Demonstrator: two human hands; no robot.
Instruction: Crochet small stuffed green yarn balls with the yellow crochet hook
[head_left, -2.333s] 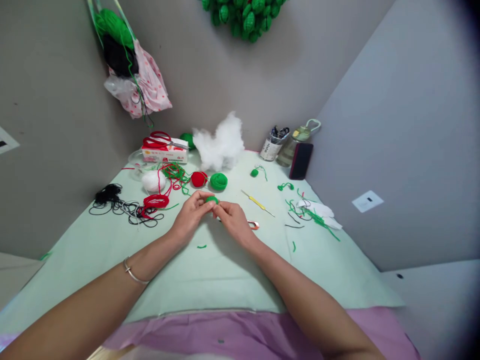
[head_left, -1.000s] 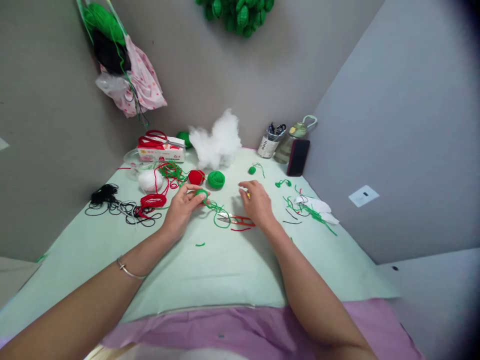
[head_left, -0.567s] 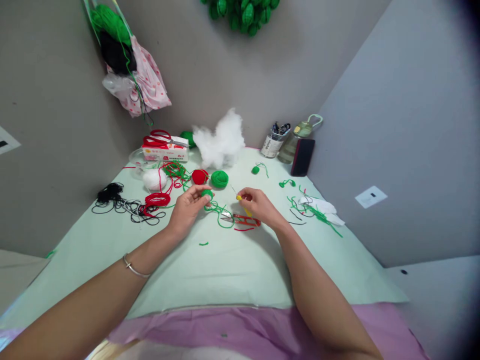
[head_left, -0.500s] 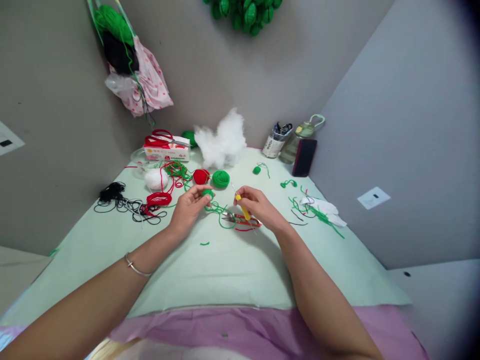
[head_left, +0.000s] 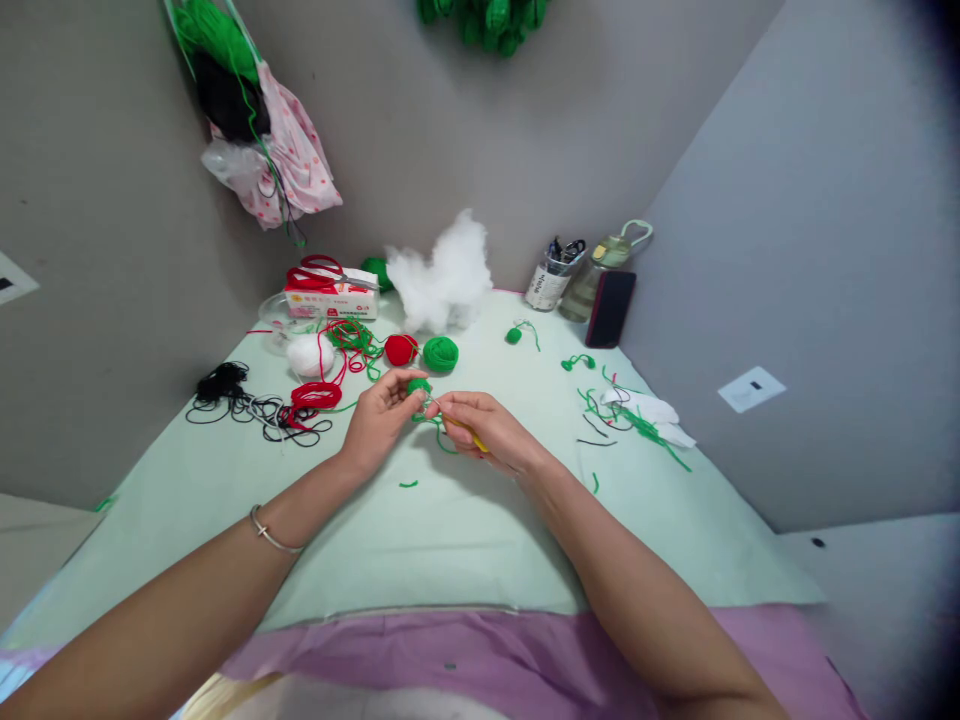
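a green piece [head_left: 418, 384] of fuzzy matt yarn shows at centre beside a smooth, plastic-looking yellow handle [head_left: 478, 443]; fluffy white fibre [head_left: 442, 282] sits above, a smooth phone [head_left: 611, 310] at right, creased pink cloth [head_left: 302, 155] at upper left, a shiny metal bracelet [head_left: 262, 531] at lower left.

The right hand [head_left: 487, 428] has picked up the slim, yellow-handled metal hook [head_left: 479, 443]. Its tip has come to the small, round green yarn piece [head_left: 418, 385].
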